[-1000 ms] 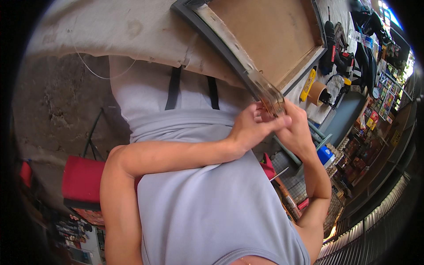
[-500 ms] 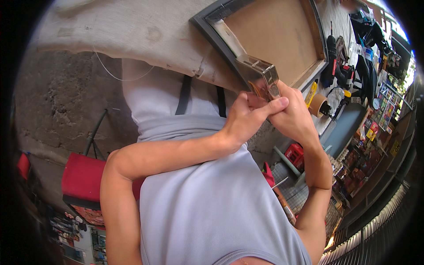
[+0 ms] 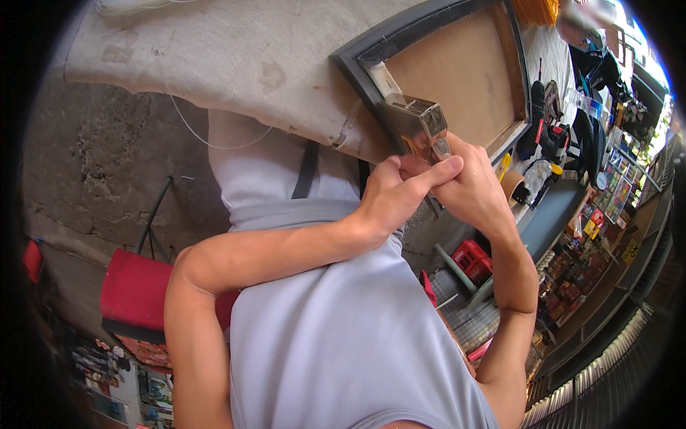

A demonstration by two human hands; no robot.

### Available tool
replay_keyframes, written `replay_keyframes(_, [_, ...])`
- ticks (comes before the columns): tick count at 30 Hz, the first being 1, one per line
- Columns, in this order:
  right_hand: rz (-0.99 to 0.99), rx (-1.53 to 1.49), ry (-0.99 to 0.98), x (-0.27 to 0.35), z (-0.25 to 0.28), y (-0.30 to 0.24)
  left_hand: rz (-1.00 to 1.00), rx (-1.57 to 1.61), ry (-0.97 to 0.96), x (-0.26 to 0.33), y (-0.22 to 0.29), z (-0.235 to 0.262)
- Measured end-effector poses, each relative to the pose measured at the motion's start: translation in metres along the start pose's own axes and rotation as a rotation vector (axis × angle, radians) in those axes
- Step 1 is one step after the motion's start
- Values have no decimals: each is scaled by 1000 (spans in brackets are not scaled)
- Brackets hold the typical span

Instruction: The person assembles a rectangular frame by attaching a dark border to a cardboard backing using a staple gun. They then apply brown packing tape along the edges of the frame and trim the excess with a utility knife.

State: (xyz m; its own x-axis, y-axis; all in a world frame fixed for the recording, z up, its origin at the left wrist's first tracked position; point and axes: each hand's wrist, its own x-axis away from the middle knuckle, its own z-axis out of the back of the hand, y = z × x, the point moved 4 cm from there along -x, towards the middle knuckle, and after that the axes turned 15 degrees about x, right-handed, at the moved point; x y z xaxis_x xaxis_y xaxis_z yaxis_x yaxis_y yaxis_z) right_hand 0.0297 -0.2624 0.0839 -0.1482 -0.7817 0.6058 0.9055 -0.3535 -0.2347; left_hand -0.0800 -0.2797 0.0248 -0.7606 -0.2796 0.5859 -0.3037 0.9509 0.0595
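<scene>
Hand tool (image 3: 416,119), boxy, shiny, silvery-brown metal

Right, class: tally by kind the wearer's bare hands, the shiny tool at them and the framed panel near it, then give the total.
Bare left hand and bare right hand: 2
Shiny, boxy metal tool: 1
Tan flat panel in a dark grey frame: 1
Total: 4

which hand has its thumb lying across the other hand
The left hand, at the shiny box-shaped metal tool: its thumb lies over the right hand, which sits beneath it.
</scene>
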Motion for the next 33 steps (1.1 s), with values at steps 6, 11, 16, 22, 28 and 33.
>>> replay_keyframes(6, [-21,2,116,-5,-15,2,-205,19,166,-10,-13,8])
replay_keyframes(11, [-49,-150,61,24,2,-9,-120,-95,12,6,-14,5])
replay_keyframes(16, [46,-367,72,78,-13,-20,-626,-505,-63,40,-1,-1])
replay_keyframes(22, [253,-618,282,98,-7,18,-740,-761,-40,44,93,14])
replay_keyframes(28, [-253,-433,676,124,-56,96,-850,-1473,439,-2,210,-36])
replay_keyframes(33, [-404,-446,891,140,-102,127,-777,-1909,798,-67,254,-70])
